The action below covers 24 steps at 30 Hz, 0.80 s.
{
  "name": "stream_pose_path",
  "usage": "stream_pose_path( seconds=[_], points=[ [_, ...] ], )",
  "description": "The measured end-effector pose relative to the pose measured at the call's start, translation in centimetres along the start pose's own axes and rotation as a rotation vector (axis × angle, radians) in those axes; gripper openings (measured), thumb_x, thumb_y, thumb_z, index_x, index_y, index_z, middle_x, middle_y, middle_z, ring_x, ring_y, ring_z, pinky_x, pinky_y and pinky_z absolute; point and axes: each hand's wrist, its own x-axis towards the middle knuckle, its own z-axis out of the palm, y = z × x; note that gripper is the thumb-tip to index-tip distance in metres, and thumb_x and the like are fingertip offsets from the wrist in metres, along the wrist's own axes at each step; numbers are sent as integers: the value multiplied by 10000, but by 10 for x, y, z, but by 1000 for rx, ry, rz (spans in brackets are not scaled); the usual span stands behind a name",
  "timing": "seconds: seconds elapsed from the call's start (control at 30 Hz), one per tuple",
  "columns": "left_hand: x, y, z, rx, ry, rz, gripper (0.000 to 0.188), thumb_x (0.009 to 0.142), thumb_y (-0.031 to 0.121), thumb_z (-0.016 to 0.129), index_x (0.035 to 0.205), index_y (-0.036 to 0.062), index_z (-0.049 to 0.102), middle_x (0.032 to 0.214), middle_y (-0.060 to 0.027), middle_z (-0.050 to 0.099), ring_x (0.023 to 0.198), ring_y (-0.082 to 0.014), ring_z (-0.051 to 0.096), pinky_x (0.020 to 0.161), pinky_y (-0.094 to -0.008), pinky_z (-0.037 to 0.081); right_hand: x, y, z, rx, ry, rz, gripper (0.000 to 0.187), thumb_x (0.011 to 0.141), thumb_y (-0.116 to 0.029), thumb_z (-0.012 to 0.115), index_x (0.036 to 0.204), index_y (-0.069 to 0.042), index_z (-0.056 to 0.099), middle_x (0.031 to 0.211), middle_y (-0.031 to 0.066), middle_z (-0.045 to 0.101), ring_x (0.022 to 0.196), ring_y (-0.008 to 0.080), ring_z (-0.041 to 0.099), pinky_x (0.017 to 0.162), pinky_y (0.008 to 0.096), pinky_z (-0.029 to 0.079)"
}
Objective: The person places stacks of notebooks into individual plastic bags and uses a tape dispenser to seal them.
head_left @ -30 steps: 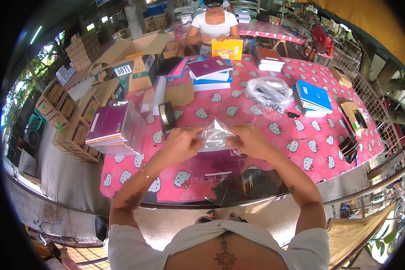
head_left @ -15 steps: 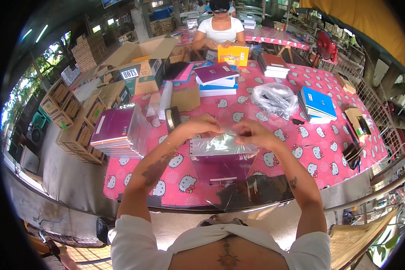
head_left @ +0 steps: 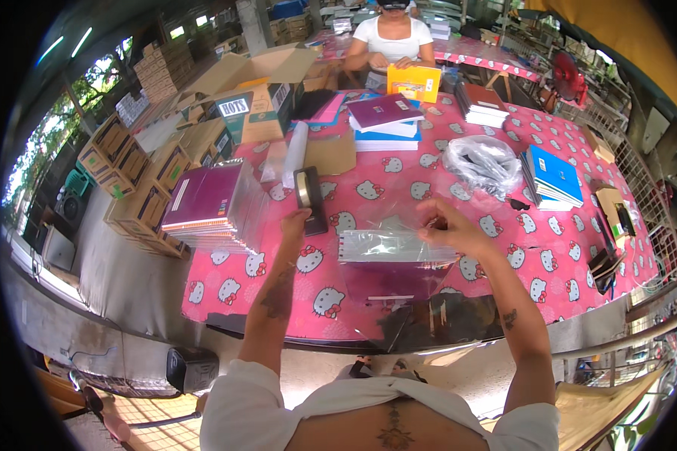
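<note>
In front of me a stack of purple spiral notebooks (head_left: 387, 279) is wrapped in clear plastic film (head_left: 384, 242). At the right end of its top, my right hand (head_left: 451, 228) has its fingers curled and pinches the film. My left hand (head_left: 295, 222) is off the stack, at the near left side of a black tape dispenser (head_left: 313, 204). Its fingers are closed there, and what lies between them is too small to make out.
Wrapped purple notebooks (head_left: 205, 203) are piled at left, beside cardboard boxes (head_left: 150, 188). Beyond lie a plastic bag (head_left: 483, 167), blue notebooks (head_left: 555, 177) and brown-covered books (head_left: 481, 105). Across the table, a person (head_left: 393, 41) holds a yellow folder-like item (head_left: 412, 83).
My left hand has let go of the film and moved left to the tape dispenser. My right hand stays at the notebook stack. The whole view has shifted slightly.
</note>
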Motion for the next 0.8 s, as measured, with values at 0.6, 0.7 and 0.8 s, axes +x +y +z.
stream_pose_path(
  seconds=[0.6, 0.7, 0.8],
  points=[
    [-134, 266, 108, 813, -989, 925, 129, 822, 115, 671, 872, 1, 705, 798, -117, 711, 760, -225, 701, 699, -340, 530, 13, 16, -16, 357, -151, 28, 726, 857, -66, 734, 1485, -118, 373, 1300, 127, 596, 1120, 161, 576, 954, 309, 465],
    [-134, 292, 152, 1023, -1269, 959, 200, 808, 247, 715, 837, 50, 732, 800, -113, 710, 736, -285, 684, 673, -402, 507, 13, 16, -13, 407, -114, 9, 741, 824, -36, 733, 1477, -151, 403, 1121, 33, 594, 994, 111, 551, 889, 283, 435],
    [-132, 292, 194, 1258, -1446, 1062, 309, 811, 353, 726, 785, 45, 733, 664, -81, 680, 622, -232, 660, 573, -368, 479, 10, 17, -16, 347, -54, 26, 767, 812, -44, 745, 1485, -148, 393, 1136, 33, 596, 967, 113, 552, 883, 280, 442]
  ],
)
